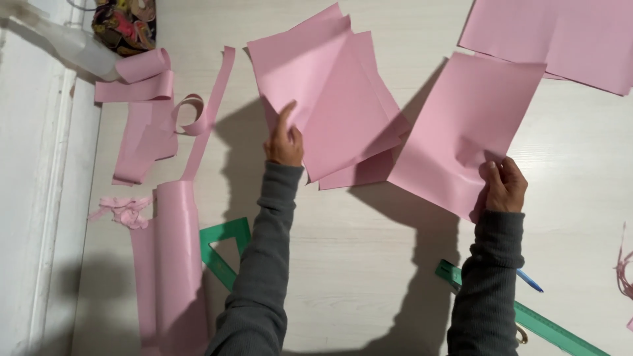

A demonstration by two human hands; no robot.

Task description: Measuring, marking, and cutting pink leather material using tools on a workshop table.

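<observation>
The left hand (285, 142) grips a stack of pink sheets (330, 92) and the right hand (504, 184) pinches a single pink sheet (461, 125) above the desk (356, 264), flanked by pink offcut strips (151, 112), a green set square (223, 250) and a green ruler (541, 323).

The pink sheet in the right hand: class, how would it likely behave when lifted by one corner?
Probably floppy: the pink sheet buckles where the right hand pinches its corner. Likely very light, since the fingers alone hold it up. It looks smooth, so it may slide easily on the table.
</observation>
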